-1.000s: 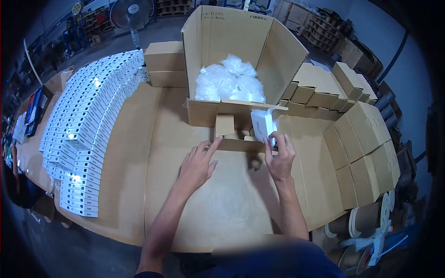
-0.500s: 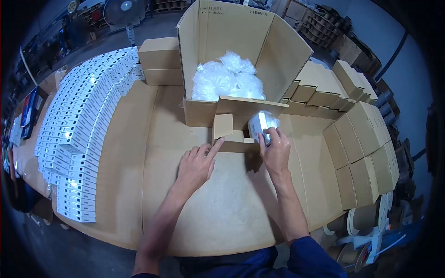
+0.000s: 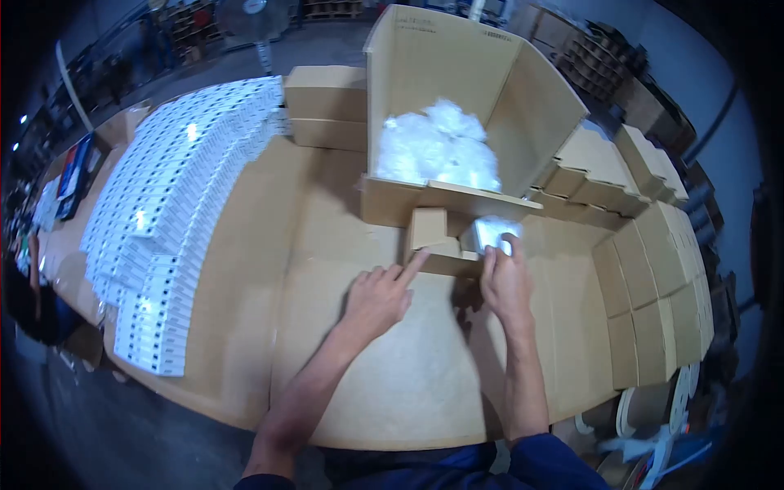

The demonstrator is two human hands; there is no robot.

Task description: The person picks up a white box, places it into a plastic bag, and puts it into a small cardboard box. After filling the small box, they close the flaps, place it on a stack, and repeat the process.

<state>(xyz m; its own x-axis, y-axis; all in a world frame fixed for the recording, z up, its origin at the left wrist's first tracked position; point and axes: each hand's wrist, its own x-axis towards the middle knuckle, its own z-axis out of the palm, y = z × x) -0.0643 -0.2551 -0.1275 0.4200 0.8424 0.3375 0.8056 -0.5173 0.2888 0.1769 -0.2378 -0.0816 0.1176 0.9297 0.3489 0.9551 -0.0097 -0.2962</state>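
A small cardboard box [image 3: 445,265] stands in the middle of the table, its top at least partly open. My left hand [image 3: 377,302] rests its outstretched index finger against the box's near left edge; nothing is in that hand. Just right of the box, my right hand [image 3: 506,282] grips a white packet wrapped in clear plastic [image 3: 495,232] between thumb and fingers. The packet is blurred, and its lower part is hidden by the hand and box.
Behind the small box, a large open carton [image 3: 543,106] holds clear plastic-wrapped items [image 3: 437,151]. Stacked white boxes [image 3: 175,192] cover the left side. Brown cardboard boxes [image 3: 653,286] are piled on the right, with more boxes [image 3: 327,106] at the back left.
The whole view has shifted, so things appear farther right. My right hand has lowered the wrapped packet slightly beside the small box. My left finger stays at the box.
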